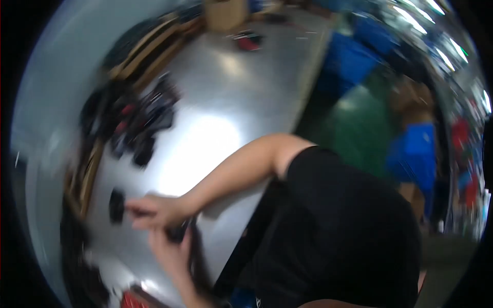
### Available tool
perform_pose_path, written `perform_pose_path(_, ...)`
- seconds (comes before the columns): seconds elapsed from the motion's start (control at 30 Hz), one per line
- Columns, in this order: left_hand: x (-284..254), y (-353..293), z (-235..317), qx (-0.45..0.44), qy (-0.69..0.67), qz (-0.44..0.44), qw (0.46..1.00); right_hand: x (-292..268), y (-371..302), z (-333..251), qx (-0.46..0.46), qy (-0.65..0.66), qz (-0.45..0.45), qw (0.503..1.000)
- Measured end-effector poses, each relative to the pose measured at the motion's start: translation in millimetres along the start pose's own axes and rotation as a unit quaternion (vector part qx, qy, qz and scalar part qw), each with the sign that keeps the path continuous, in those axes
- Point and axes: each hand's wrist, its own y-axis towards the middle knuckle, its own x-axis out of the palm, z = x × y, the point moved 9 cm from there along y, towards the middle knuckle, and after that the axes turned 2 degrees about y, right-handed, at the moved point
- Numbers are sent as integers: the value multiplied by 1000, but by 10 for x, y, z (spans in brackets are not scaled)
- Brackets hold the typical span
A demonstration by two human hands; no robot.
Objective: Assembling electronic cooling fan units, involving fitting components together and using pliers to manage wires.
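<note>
The picture is smeared by motion. My right hand [160, 211] reaches across the metal table with its fingers stretched out and apart. Its fingertips come right up to a small black object [117, 206] lying on the table; whether they touch it I cannot tell. Just below, my left hand [170, 254] is closed around another dark object [177, 232], partly covered by my right hand. The blur hides what kind of things these two are.
A heap of dark items with red bits [131, 115] lies along the table's left side. Farther off sit a red and black thing [248, 41] and a cardboard box [226, 14]. Blue bins [418, 149] stand on the green floor to the right. Something red [134, 299] shows at the lower edge.
</note>
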Motion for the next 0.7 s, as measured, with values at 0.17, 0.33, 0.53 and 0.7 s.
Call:
perform_pose_path(0.17, 52, 151, 178, -4, -123, -36, 992, -120, -369, -116, 96, 79, -29, 992)
perform_pose_path(0.33, 493, 202, 145, 160, -62, 55, 984, -965, -286, -41, -23, -275, -66, 959)
perform_pose_path(0.53, 614, 137, 227, 156, 13, 67, 985, -1229, -130, 427, -8, -512, -146, 846)
perform_pose_path(0.7, 590, 318, 263, 178, 35, 55, 982, -1667, -2, 736, -40, -597, -187, 779)
